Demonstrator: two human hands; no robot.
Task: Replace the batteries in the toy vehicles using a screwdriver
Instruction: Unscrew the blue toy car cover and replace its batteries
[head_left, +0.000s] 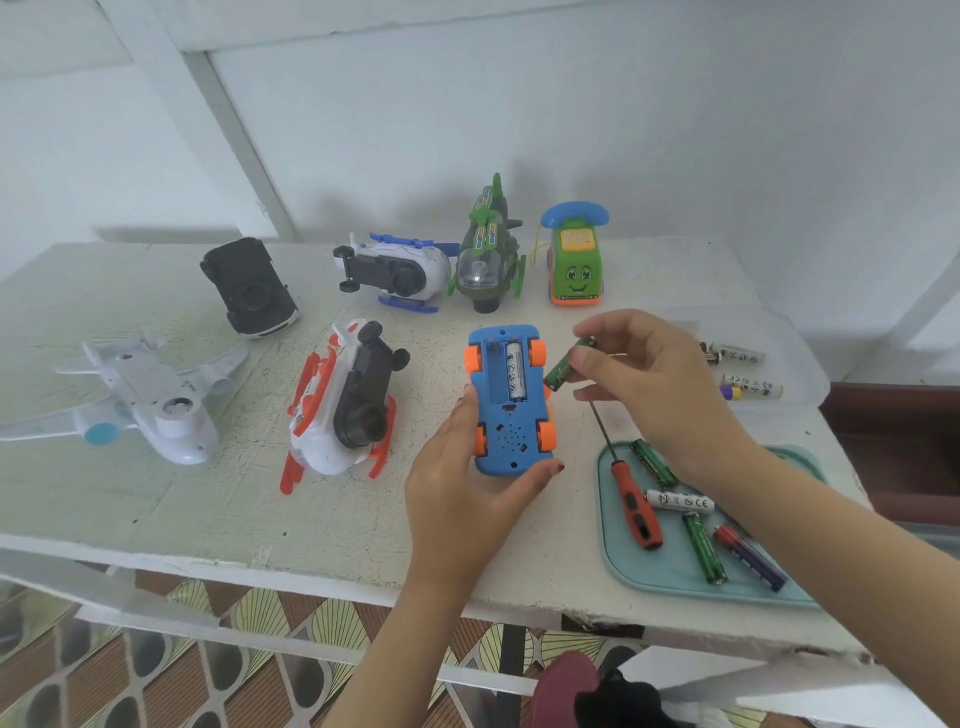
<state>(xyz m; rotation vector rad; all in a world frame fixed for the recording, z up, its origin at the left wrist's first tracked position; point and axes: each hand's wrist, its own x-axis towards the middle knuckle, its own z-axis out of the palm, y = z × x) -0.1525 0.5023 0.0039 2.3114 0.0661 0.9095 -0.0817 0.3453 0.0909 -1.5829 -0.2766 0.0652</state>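
A blue toy car (511, 431) with orange wheels lies upside down at the table's middle. Its battery bay is uncovered, and one white battery (515, 375) sits in the right slot. My left hand (467, 483) grips the car's near end, thumb at the bottom, fingers along its left side. My right hand (649, 379) pinches a green battery (569, 364) just right of the car. An orange-handled screwdriver (631, 493) lies with its handle on the teal tray (670, 577), beside several green, white and purple batteries.
Several other toys lie around: a white plane (150, 400), a black car (249, 286), an orange-white helicopter (337, 410), a blue-white helicopter (395, 270), a green helicopter (485, 254) and a green phone car (574, 260). A clear lid (800, 343) with batteries sits at right.
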